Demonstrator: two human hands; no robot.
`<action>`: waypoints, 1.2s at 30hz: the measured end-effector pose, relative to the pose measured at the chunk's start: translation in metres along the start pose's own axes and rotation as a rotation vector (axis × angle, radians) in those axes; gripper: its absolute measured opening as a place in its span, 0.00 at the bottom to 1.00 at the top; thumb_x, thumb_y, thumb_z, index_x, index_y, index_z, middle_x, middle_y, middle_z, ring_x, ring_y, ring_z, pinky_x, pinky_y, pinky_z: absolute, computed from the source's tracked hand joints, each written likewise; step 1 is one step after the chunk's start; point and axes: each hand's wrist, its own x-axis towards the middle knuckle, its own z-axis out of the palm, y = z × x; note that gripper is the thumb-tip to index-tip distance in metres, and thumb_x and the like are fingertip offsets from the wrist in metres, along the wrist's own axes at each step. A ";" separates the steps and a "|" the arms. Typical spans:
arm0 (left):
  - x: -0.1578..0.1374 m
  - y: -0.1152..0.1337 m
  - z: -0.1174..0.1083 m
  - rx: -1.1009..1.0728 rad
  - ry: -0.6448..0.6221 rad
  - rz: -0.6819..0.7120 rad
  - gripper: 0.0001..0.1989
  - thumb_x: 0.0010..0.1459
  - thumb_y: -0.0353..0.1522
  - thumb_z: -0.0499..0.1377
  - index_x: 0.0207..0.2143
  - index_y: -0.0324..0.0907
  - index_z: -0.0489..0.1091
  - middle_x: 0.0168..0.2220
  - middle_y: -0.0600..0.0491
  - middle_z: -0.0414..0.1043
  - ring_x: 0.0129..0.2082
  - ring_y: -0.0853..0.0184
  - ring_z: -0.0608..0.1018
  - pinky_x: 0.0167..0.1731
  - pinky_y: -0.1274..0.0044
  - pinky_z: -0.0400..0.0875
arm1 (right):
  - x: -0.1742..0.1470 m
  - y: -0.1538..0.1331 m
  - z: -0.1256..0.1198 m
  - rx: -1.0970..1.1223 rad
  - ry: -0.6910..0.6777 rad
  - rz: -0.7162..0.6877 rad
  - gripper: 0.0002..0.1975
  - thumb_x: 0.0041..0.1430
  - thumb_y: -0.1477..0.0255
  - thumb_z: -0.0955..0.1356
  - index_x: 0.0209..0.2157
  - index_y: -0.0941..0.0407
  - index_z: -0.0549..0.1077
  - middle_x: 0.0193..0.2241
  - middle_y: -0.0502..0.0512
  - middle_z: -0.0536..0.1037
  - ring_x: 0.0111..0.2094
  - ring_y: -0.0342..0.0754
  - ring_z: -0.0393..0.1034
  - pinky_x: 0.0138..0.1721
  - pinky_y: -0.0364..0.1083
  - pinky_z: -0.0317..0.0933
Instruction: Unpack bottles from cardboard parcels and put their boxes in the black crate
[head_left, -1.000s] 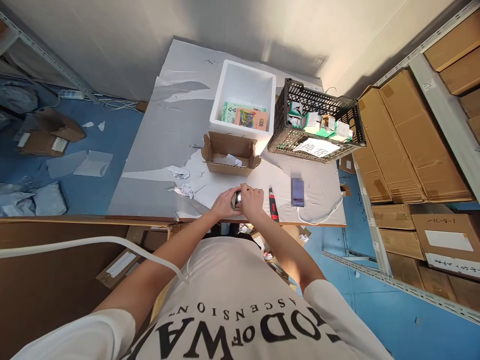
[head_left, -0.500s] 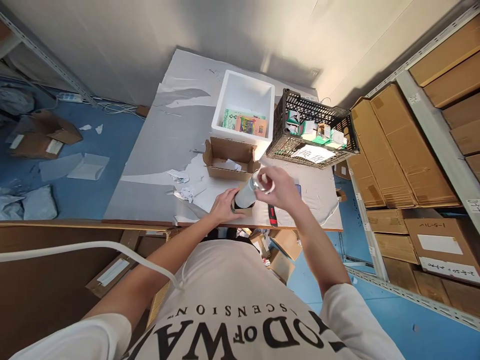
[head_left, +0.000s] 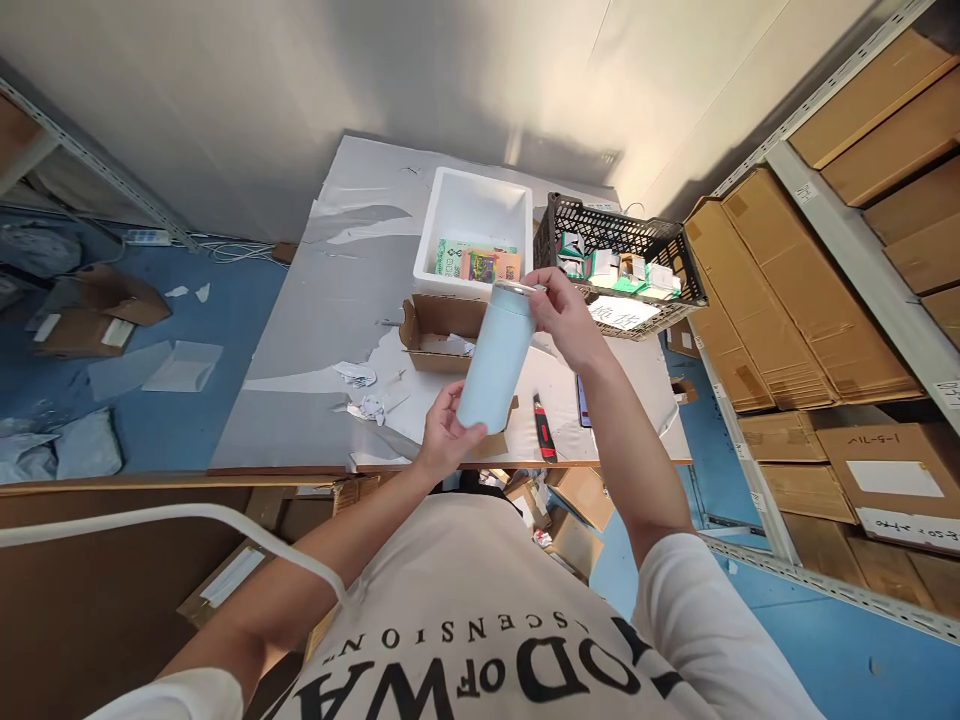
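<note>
A light blue tumbler is held tilted above the front of the table, between both hands. My left hand grips it at the lower end, thumb across the near side. At the upper end, the fingers of my right hand close on the silvery rim. Behind and below the tumbler is a small brown carton, mostly covered by it. An open cardboard box with white paper inside stands just beyond. To the right lies a red and black utility knife.
A white foam box holding printed cards and a black plastic crate of small boxes stand at the back. A phone lies on the right. Crumpled paper is on the left. Shelves with cartons line the right side.
The tumbler has come up out of the small carton and is now fully visible. My left hand has moved from the carton to the tumbler's lower end.
</note>
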 end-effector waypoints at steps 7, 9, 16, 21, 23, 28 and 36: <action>-0.017 -0.001 0.002 -0.674 -0.143 -0.406 0.31 0.51 0.47 0.57 0.52 0.36 0.66 0.45 0.41 0.75 0.46 0.51 0.76 0.45 0.59 0.71 | -0.020 0.019 0.015 0.464 -0.043 0.296 0.27 0.43 0.55 0.74 0.43 0.45 0.63 0.33 0.45 0.71 0.33 0.44 0.67 0.36 0.48 0.67; -0.018 -0.002 0.004 -0.714 -0.172 -0.461 0.32 0.52 0.48 0.54 0.51 0.34 0.67 0.43 0.40 0.76 0.45 0.49 0.77 0.46 0.58 0.70 | -0.022 0.024 0.018 0.472 -0.008 0.345 0.26 0.42 0.59 0.75 0.42 0.45 0.63 0.32 0.44 0.70 0.34 0.44 0.67 0.36 0.47 0.67; -0.018 -0.003 0.010 -0.571 -0.104 -0.399 0.29 0.53 0.51 0.57 0.52 0.46 0.60 0.51 0.46 0.70 0.49 0.55 0.75 0.48 0.63 0.67 | -0.026 0.026 0.021 0.387 0.073 0.351 0.22 0.45 0.64 0.72 0.41 0.45 0.62 0.35 0.45 0.69 0.36 0.44 0.67 0.36 0.47 0.67; -0.016 -0.010 0.013 -0.219 0.110 -0.131 0.37 0.35 0.40 0.73 0.46 0.47 0.59 0.47 0.51 0.66 0.45 0.65 0.73 0.43 0.74 0.69 | -0.028 0.027 0.020 0.307 0.112 0.272 0.23 0.46 0.61 0.73 0.42 0.45 0.61 0.36 0.46 0.68 0.36 0.45 0.67 0.37 0.49 0.68; -0.015 -0.009 0.015 -0.141 0.193 -0.106 0.36 0.34 0.35 0.74 0.45 0.46 0.59 0.45 0.53 0.65 0.43 0.66 0.73 0.41 0.76 0.69 | -0.029 0.030 0.020 0.294 0.135 0.231 0.24 0.46 0.59 0.73 0.43 0.46 0.61 0.38 0.48 0.68 0.36 0.45 0.68 0.38 0.50 0.68; -0.015 0.001 0.016 -0.257 0.194 -0.153 0.29 0.41 0.39 0.70 0.44 0.45 0.61 0.42 0.51 0.68 0.43 0.63 0.75 0.43 0.71 0.70 | -0.032 0.035 0.018 0.357 0.097 0.103 0.30 0.44 0.54 0.74 0.47 0.45 0.63 0.46 0.52 0.69 0.43 0.50 0.68 0.43 0.53 0.68; -0.024 0.001 0.015 -0.445 0.001 -0.293 0.30 0.44 0.46 0.67 0.47 0.43 0.66 0.44 0.47 0.72 0.45 0.56 0.75 0.41 0.66 0.72 | -0.037 0.041 0.017 0.581 -0.044 0.150 0.31 0.48 0.50 0.70 0.51 0.43 0.61 0.47 0.52 0.72 0.44 0.53 0.71 0.38 0.53 0.70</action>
